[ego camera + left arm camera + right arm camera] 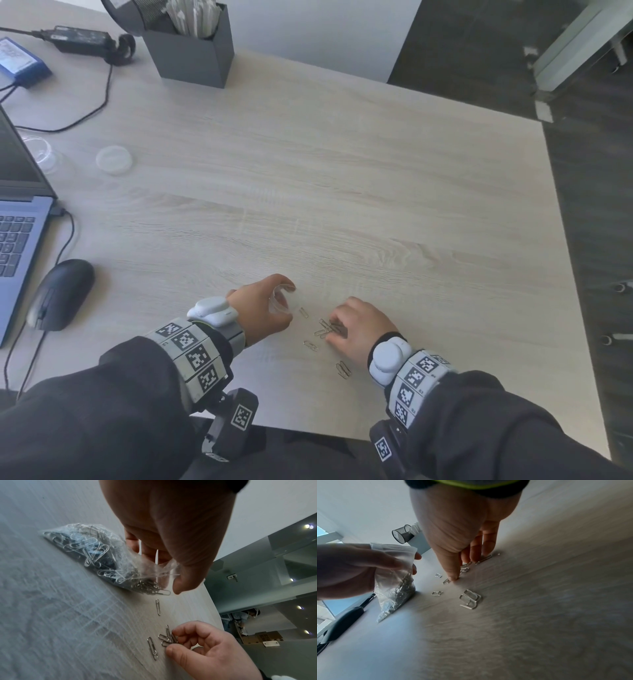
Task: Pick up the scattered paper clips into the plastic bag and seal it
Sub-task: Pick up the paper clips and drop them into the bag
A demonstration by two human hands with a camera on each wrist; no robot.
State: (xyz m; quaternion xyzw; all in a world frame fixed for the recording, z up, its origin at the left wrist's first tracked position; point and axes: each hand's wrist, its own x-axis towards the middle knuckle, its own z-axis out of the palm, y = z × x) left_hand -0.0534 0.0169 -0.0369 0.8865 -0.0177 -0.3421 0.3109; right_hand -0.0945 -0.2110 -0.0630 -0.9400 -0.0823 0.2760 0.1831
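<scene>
A clear plastic bag stuffed with silver paper clips lies on the wooden table. My left hand grips the bag's open mouth and holds it up, toward the right hand. Several loose paper clips lie scattered just right of the bag. My right hand pinches a small cluster of them between thumb and fingertips, down on the tabletop. A single clip lies between the bag and the cluster. A pair of clips lies nearer the table's front edge.
A black mouse and an open laptop sit at the left. A grey holder stands at the back, with a clear round lid on the table left of centre. The table's right edge drops to dark floor.
</scene>
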